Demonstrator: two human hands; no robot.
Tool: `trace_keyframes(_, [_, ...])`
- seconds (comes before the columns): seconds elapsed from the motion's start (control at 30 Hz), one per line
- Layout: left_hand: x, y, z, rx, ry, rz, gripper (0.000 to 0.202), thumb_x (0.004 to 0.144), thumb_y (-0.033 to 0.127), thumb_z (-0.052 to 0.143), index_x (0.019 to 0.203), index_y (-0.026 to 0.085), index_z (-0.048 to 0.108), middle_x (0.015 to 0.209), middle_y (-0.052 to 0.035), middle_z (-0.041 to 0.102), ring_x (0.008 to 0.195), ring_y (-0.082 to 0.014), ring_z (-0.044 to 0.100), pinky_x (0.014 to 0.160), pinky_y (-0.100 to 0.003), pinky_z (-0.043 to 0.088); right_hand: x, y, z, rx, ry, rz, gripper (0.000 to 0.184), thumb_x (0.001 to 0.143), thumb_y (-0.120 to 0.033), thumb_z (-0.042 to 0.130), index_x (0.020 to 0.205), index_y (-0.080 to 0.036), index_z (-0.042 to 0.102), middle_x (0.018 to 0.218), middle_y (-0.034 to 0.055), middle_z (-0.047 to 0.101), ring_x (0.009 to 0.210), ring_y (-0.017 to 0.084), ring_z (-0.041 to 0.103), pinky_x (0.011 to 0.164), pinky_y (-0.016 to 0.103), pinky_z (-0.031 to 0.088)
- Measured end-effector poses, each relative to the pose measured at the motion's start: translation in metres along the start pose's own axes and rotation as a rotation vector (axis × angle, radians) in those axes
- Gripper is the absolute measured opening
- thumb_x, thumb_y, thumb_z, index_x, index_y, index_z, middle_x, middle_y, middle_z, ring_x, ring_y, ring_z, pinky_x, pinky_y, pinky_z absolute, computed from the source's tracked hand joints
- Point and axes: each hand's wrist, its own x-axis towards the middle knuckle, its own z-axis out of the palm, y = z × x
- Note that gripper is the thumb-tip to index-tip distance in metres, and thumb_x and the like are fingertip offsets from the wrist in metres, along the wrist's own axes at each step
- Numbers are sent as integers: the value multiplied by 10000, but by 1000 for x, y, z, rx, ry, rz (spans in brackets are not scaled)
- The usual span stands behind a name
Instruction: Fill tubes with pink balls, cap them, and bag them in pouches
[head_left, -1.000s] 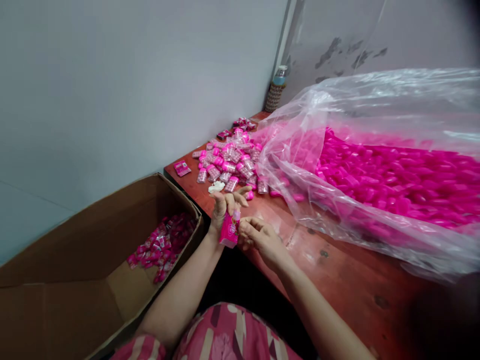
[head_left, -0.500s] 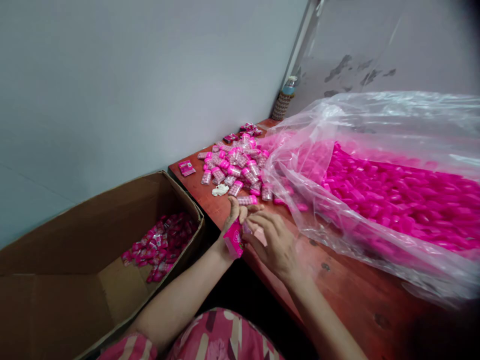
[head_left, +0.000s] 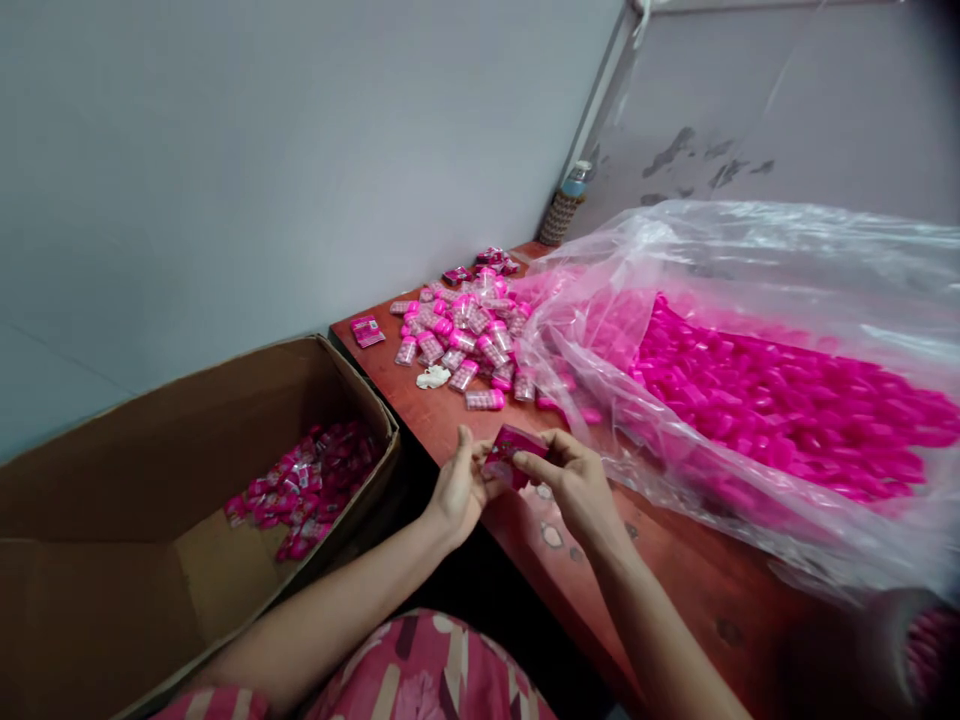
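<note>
Over the near edge of the red wooden table, both hands hold a small pink printed packet. My right hand pinches its right side, thumb on top. My left hand has its fingers closed at the packet's left side, with the thumb sticking up; its fingertips are partly hidden. Just beyond the hands lies a heap of small clear bottles with pink caps and pale beads inside. A crumpled white scrap rests beside them.
A large clear plastic bag of pink caps covers the table's right side. At left stands an open cardboard box with pink packets inside. A bottle in a woven holder stands in the corner. A round container is at lower right.
The pink packet has turned and moved right, up from my left palm to between both hands. My right hand now pinches it. The view has shifted slightly, bringing the round container into sight.
</note>
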Motion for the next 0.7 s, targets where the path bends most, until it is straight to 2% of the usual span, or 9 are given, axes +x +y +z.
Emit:
trace_keyframes(0.1, [-4,-2,-7,165,11,156,379,695,458,597,861,119,632,789,-86,637,669,-166,597,630,-284,472,1,19,5,268,70,183,237,636,-342,669,702,-169,522,630,-19,544,527,116,502,502,238,394])
trace_keyframes(0.17, [-3,-8,-15,303,91,211,293,658,373,659,825,133,644,720,-46,629,600,-139,571,577,-247,450,1,25,8,283,61,193,265,648,-377,654,762,-170,533,689,-7,562,558,123,522,515,241,402])
trace_keyframes(0.27, [1,-14,-23,492,128,255,189,639,310,678,711,136,660,609,-12,600,538,-111,517,528,-210,401,3,24,5,6,64,35,282,717,-419,583,866,-183,541,793,21,586,650,146,548,556,245,400])
trace_keyframes(0.33, [2,-15,-21,555,75,252,169,642,298,677,663,132,656,560,1,570,517,-97,484,513,-198,373,8,21,2,-303,51,-95,245,765,-427,522,794,-185,551,701,10,580,617,146,535,554,240,370])
trace_keyframes(0.43, [2,-16,-12,375,47,201,224,646,341,674,743,142,640,599,8,566,525,-89,483,532,-198,379,17,22,-3,-629,68,-182,330,825,-438,419,613,-195,486,498,-24,479,475,129,463,492,235,302])
trace_keyframes(0.57, [6,-20,-2,45,91,153,348,676,486,601,785,156,579,670,-7,579,548,-101,521,561,-223,409,20,31,3,-692,151,-213,352,858,-446,344,617,-206,434,501,-23,466,458,129,454,465,229,288])
trace_keyframes(0.7, [18,-21,-6,45,296,145,414,632,545,603,676,137,546,570,10,537,513,-103,508,508,-214,384,2,31,27,-755,230,-241,332,876,-432,314,721,-190,480,579,22,555,490,148,516,457,235,297])
